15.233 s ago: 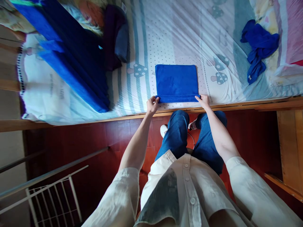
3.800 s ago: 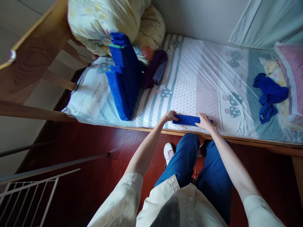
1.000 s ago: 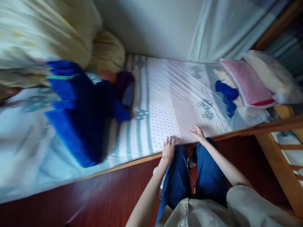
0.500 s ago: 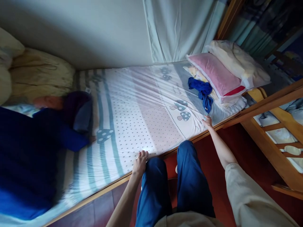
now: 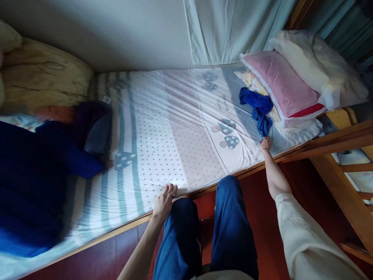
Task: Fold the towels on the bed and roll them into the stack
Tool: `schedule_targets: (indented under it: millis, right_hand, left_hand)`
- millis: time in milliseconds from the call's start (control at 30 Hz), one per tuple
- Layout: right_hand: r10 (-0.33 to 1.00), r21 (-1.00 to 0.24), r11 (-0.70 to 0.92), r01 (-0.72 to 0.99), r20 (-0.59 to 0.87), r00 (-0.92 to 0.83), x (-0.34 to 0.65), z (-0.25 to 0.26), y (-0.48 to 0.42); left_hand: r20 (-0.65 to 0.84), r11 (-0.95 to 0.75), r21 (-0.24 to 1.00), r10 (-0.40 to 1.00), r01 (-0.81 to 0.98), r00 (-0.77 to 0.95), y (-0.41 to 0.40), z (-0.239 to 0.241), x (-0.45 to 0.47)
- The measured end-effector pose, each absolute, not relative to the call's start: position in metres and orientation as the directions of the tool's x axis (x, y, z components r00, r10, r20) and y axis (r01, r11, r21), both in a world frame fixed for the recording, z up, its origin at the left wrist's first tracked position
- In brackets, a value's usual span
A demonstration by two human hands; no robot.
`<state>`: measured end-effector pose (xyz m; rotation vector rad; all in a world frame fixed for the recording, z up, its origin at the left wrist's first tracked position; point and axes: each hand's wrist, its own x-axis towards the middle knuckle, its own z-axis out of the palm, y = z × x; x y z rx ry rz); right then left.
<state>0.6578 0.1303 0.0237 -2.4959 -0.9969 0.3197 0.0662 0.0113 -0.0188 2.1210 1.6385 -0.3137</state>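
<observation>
My left hand point(image 5: 165, 201) lies with its fingers stretched over the front edge of the patterned sheet point(image 5: 159, 144), beside my left knee. The sheet has stripes, dots and mushroom prints. To the right, my right hand point(image 5: 264, 144) is closed at the lower end of a crumpled blue cloth point(image 5: 256, 103), which lies on the bed. Creases in the sheet run toward that hand. What lies inside its fingers is partly hidden.
A pink pillow point(image 5: 284, 81) and a pale bundle point(image 5: 317, 70) lie at the bed's right end. Dark blue fabric point(image 5: 32, 182) and a yellowish bundle point(image 5: 46, 74) are at the left. A wooden rail point(image 5: 335, 138) borders the bed. A curtain point(image 5: 221, 31) hangs behind.
My right hand has moved up to the tip of the blue cloth and closed there. My left hand has shifted slightly left along the bed edge. The view has shifted a little.
</observation>
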Motion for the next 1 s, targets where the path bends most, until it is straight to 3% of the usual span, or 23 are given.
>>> schedule_targets:
  millis: [167,267,367,533,633,733,833,1000]
  right_hand:
    - [0.576,-0.852,-0.379,0.362,0.089,0.813,0.666,0.083,0.131]
    - [0.548,-0.979,-0.11,0.17,0.083,0.832,0.671,0.143,0.13]
    - [0.636,-0.994,0.11,0.017,0.083,0.767,0.67,0.214,0.124]
    - [0.774,-0.979,0.2,-0.032,0.137,0.618,0.644,0.317,0.108]
    - [0.756,-0.955,0.291,-0.051,0.197,0.624,0.622,0.361,0.102]
    - [0.76,-0.929,0.37,-0.012,0.295,0.578,0.598,0.398,0.099]
    - [0.797,-0.911,0.411,0.046,0.383,0.467,0.565,0.429,0.093]
    - [0.869,-0.898,0.439,0.011,0.428,0.25,0.488,0.458,0.06]
  left_hand:
    - [-0.411,-0.256,0.148,0.863,0.955,0.295,0.013,-0.006,0.078]
    - [-0.437,-0.286,0.071,0.852,0.956,0.287,0.012,0.013,0.088]
    - [-0.448,-0.298,0.091,0.84,0.95,0.306,0.0,0.034,0.09]
    - [-0.441,-0.136,0.26,0.864,0.956,0.243,-0.063,0.05,0.073]
    - [-0.314,-0.034,0.384,0.935,0.923,0.165,-0.113,0.046,0.065]
    - [-0.142,-0.04,0.52,0.981,0.853,0.133,-0.145,0.057,0.072]
    - [0.019,-0.143,0.641,0.985,0.754,0.171,-0.147,0.102,0.096]
    - [0.339,-0.32,0.749,0.937,0.581,0.079,-0.107,0.24,0.154]
